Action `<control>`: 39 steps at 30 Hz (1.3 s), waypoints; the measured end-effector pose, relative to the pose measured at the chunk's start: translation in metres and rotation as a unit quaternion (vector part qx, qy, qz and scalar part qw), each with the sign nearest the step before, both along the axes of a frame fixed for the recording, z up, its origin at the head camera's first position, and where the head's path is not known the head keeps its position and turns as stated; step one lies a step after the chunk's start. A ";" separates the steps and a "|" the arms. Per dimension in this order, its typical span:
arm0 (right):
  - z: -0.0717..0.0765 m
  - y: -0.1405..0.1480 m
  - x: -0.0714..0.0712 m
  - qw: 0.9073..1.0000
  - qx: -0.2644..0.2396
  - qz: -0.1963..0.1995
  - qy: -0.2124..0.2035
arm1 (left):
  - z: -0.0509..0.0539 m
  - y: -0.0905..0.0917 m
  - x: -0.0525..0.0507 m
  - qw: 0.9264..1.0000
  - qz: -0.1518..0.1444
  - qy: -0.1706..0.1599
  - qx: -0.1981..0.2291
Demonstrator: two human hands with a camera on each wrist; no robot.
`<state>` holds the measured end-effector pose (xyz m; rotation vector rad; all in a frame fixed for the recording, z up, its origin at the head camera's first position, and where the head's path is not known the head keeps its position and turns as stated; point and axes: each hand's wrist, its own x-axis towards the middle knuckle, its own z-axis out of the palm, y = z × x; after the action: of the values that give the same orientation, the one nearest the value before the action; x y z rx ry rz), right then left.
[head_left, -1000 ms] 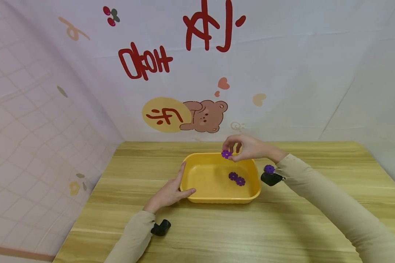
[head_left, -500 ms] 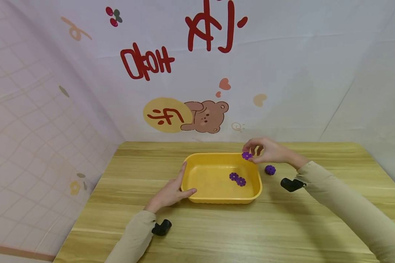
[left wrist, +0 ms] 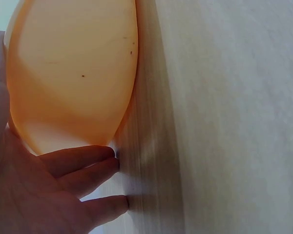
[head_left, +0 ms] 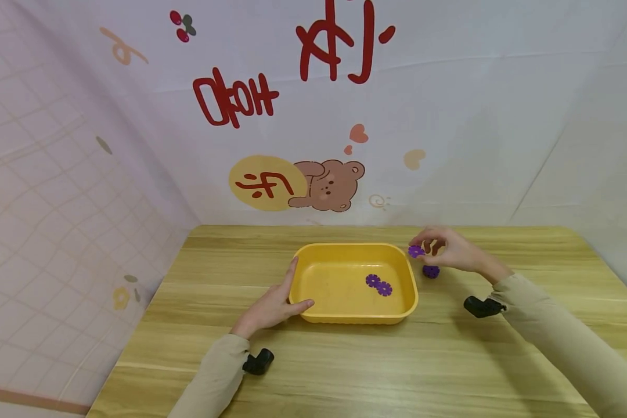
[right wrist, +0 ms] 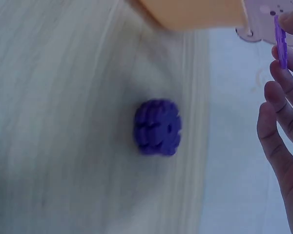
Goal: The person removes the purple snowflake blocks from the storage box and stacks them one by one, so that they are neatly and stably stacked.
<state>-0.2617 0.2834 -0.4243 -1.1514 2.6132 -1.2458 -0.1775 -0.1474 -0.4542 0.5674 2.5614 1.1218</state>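
A purple flower-shaped plastic disc [head_left: 416,251] is pinched between the thumb and fingers of my right hand [head_left: 451,249], just outside the right rim of a yellow basin [head_left: 334,319]. Below that hand, a short stack of purple discs [head_left: 431,271] sits on the table; the right wrist view shows the stack [right wrist: 157,127] from the side. Two more purple discs [head_left: 378,285] lie touching or overlapping in the basin's right half. My left hand [head_left: 269,307] rests against the basin's left end, fingers fairly straight along its outside and thumb at the front rim.
The wood-grain table [head_left: 345,366] meets a printed cloth wall [head_left: 475,145] at the back. Another cloth [head_left: 57,232] hangs along the left side. Black wrist cameras [head_left: 483,307] are strapped to both sleeves.
My right hand has moved right with the pinched disc, from above the basin to beyond its right rim, over the stack. The left hand stays at the basin's left end.
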 end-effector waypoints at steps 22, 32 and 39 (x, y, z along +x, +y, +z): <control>-0.042 0.035 0.007 0.998 -0.027 -0.052 -0.018 | 0.002 0.000 0.001 1.000 0.002 -0.002 -0.002; -0.057 0.036 0.011 0.996 -0.054 -0.051 -0.044 | 0.002 0.000 0.001 1.000 0.000 -0.004 0.002; -0.060 0.036 0.013 0.997 -0.025 -0.064 -0.037 | 0.001 0.000 0.000 1.000 -0.002 -0.002 0.007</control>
<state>-0.2490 0.3197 -0.4839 -0.9381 2.6515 -1.3558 -0.1774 -0.1476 -0.4535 0.5722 2.5488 1.1401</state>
